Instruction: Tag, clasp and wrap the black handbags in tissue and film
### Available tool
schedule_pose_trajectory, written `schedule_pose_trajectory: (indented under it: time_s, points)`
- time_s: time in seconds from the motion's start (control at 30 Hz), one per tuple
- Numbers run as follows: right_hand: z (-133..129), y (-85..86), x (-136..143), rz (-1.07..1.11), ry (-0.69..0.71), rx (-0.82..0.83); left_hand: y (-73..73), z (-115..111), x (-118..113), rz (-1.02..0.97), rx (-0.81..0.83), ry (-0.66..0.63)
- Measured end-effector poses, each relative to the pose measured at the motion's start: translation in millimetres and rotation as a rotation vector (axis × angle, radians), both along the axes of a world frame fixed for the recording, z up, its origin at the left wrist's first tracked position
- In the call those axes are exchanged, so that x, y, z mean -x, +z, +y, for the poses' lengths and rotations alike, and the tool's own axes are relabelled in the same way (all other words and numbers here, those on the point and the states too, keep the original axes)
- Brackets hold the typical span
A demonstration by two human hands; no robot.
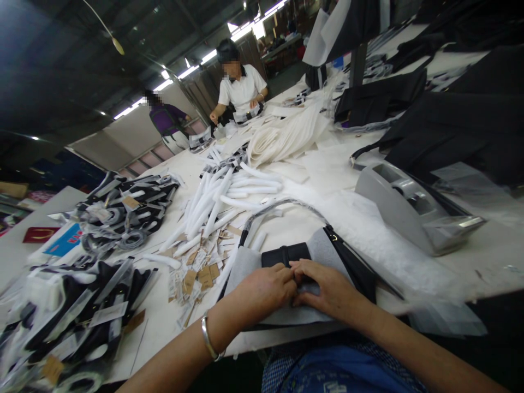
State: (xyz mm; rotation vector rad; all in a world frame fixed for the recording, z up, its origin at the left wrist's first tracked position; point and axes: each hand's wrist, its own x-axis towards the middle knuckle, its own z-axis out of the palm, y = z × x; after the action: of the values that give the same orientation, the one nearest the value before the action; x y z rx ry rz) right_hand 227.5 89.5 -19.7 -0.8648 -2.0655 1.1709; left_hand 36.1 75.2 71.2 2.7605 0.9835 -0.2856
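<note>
A black handbag (356,262) lies at the table's near edge in front of me. Pale grey wrapping sheet (245,267) covers much of its front, and its arched handle (286,202) is wrapped in clear plastic. On the sheet is a black flap-like piece (282,254) with a narrow band across it. My left hand (270,284) is closed at the lower edge of this piece, fingers curled. Beside it, my right hand (323,286) pinches at the same spot with thumb and forefinger. The fingertips' exact hold is partly hidden.
Paper tags (200,275) and white foam tubes (208,202) spread to the left, near piled wrapped bags (82,316). A grey tape dispenser (401,207) stands right, before black bags (470,131). Across the table, a person in white (241,90) handles items.
</note>
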Motion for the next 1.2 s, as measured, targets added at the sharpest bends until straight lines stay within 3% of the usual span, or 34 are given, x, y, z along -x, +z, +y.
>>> schedule_pose_trajectory:
  time_s: [0.23,0.47,0.73,1.0,1.1,1.2]
  points:
    - [0.1,1.2,1.0,-0.006,-0.051,0.039,-6.5,2.3,-4.6,0.061,-0.050,0.021]
    - [-1.0,9.1,-0.5,0.006,-0.027,0.136,-2.7,14.7,1.7,-0.046,0.063,0.198]
    - [-3.6,15.3,-2.5,0.007,-0.027,0.119,-15.1,25.0,9.9,-0.424,0.296,0.604]
    - [-4.8,0.0,-1.1,0.000,-0.044,-0.011,-31.7,28.6,16.0,-0.877,0.617,0.947]
    - [-2.3,2.3,-1.8,0.008,-0.003,-0.034,-26.0,36.7,23.5,-1.039,0.613,1.026]
    - [-0.2,6.8,-2.4,0.022,0.036,-0.037,-4.2,32.6,38.3,-1.209,0.532,1.064]
